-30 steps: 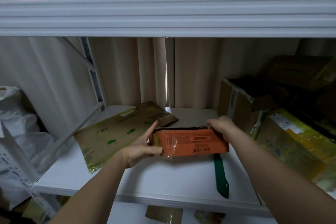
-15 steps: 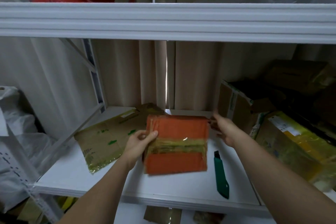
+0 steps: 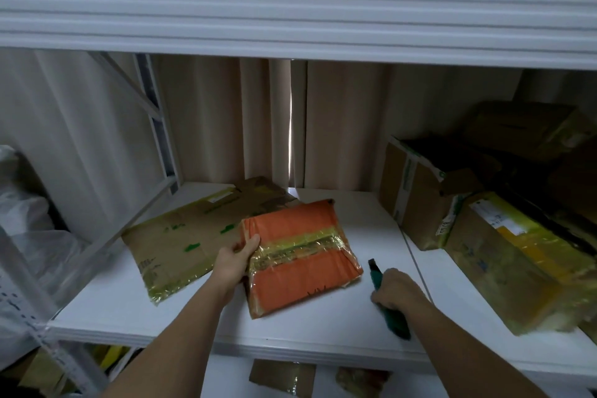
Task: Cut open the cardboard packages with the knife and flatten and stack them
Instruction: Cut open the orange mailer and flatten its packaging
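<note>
An orange cardboard package [image 3: 300, 271] with a strip of yellowish tape across its top face lies flat on the white shelf [image 3: 323, 329]. My left hand [image 3: 237, 260] grips its left edge, thumb on top. To its right, my right hand [image 3: 392, 289] is curled round the green knife [image 3: 389, 313], which lies on the shelf with its dark tip pointing away from me. A flattened brown cardboard sheet [image 3: 184, 236] with tape and green marks lies at the left, partly under the orange package.
Several taped brown boxes [image 3: 504, 255] are piled at the right of the shelf, one open-topped box [image 3: 416, 200] behind. The upper shelf's white front rail [image 3: 290, 22] runs overhead. Curtains hang behind. White bags [image 3: 29, 223] sit left. Cardboard scraps [image 3: 282, 378] lie below.
The orange package was turned from its edge onto its flat face and set on the shelf. My right hand let go of it and came down onto the green knife.
</note>
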